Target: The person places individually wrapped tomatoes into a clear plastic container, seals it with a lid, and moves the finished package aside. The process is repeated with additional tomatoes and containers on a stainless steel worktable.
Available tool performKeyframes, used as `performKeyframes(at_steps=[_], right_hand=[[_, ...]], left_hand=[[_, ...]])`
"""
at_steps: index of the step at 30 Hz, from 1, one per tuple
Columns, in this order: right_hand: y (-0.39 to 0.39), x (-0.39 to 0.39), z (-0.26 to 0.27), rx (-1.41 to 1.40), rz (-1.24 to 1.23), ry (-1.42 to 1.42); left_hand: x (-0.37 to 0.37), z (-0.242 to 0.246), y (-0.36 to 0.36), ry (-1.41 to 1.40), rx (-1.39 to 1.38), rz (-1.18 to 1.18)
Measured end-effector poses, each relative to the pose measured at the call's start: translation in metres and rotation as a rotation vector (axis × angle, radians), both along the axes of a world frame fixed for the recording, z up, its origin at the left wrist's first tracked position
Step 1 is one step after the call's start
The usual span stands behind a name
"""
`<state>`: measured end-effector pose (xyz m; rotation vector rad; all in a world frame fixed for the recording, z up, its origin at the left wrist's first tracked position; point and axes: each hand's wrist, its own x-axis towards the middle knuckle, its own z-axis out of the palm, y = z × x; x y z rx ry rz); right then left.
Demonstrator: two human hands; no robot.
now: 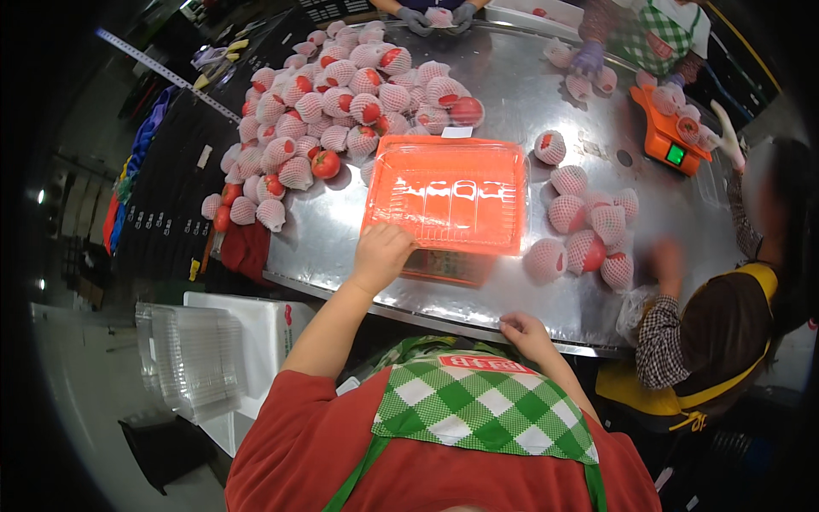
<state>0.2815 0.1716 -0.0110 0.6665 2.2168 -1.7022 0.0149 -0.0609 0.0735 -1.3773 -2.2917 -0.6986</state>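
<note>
A clear plastic container (448, 221) lies across an orange weighing scale (441, 146) on the metal table; no tomatoes show in it. My left hand (384, 253) grips the container's near left corner, thumb and fingers at its edge. Down at the table's front edge, my right hand (528, 336) rests with loosely bent fingers and nothing in them. Beyond the scale to the left is a heap of tomatoes in pink foam nets (339, 96). One bare tomato (326, 164) sits at the heap's near side. To the scale's right stands a smaller group of netted tomatoes (585, 224).
Stacked clear containers (192, 358) lean in a white foam box (262, 345) at lower left. A co-worker (710, 333) stands close on the right. Another orange scale (665, 131) holds tomatoes at far right. Other workers' gloved hands (438, 20) handle tomatoes across the metal table (333, 256).
</note>
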Motion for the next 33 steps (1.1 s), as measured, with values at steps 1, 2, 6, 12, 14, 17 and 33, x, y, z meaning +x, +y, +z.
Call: performKeyframes(at_steps=[1, 2, 6, 12, 14, 17, 33], right_hand=[[-0.004, 0.003, 0.003, 0.012, -0.015, -0.022], [-0.003, 0.011, 0.003, 0.036, -0.029, -0.016], [-0.018, 0.008, 0.010, 0.158, -0.040, 0.021], [-0.032, 0.001, 0.013, 0.365, 0.021, 0.072], [-0.044, 0.002, 0.018, 0.441, 0.017, 0.094], [-0.061, 0.007, 0.017, 0.530, -0.025, 0.173], [-0.061, -0.026, -0.015, 0.430, -0.365, 0.224]], left_hand=[[-0.003, 0.000, -0.006, 0.001, -0.005, 0.010], [-0.005, 0.000, -0.011, 0.004, -0.038, -0.010], [-0.002, 0.012, -0.026, -0.011, -0.089, -0.028], [-0.001, 0.024, -0.032, -0.060, -0.094, -0.005], [0.004, 0.031, -0.042, -0.114, -0.084, -0.002], [0.010, 0.023, -0.068, -0.112, 0.086, 0.060], [0.021, -0.032, -0.180, -0.551, 0.281, 0.352]])
